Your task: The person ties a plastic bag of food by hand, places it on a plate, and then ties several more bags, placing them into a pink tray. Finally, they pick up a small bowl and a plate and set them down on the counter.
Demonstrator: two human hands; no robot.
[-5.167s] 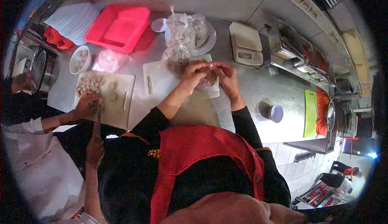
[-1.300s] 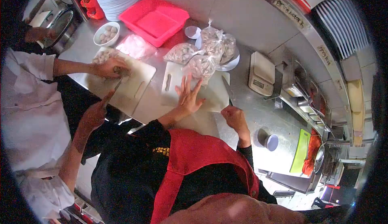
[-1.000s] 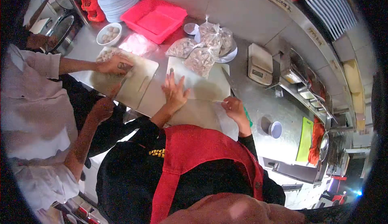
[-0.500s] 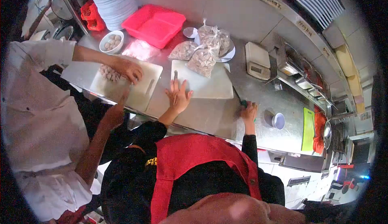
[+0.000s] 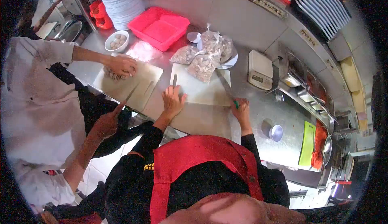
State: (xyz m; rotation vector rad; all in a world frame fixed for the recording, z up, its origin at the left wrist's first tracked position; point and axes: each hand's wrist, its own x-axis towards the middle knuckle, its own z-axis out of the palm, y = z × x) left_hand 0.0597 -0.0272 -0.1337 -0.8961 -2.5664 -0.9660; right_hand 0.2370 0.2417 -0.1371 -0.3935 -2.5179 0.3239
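My right hand [image 5: 241, 108] is closed around the green handle of a knife [image 5: 224, 85]. Its blade points away from me and reaches the right part of a white cutting board [image 5: 202, 96]. At the near left corner of that board rests my left hand [image 5: 173, 102], open, with its fingers stretched forward and nothing held. Clear plastic bags [image 5: 202, 67] of pale, sliced-looking food sit on the board's far part, partly on a plate [image 5: 230, 62] behind.
On the left, a co-worker holds a knife [image 5: 132, 91] and touches cut pieces on another cutting board [image 5: 141, 90]. Behind are a bowl of round balls [image 5: 117, 41], a pink tray [image 5: 161, 26] and stacked plates [image 5: 121, 9]. Rightward: scale [image 5: 260, 70], cup [image 5: 276, 132], green board [image 5: 307, 143].
My right hand has moved left with the knife, bringing its blade over the board's right part. My left hand has drawn back slightly. The co-worker's knife hand has moved away from the food.
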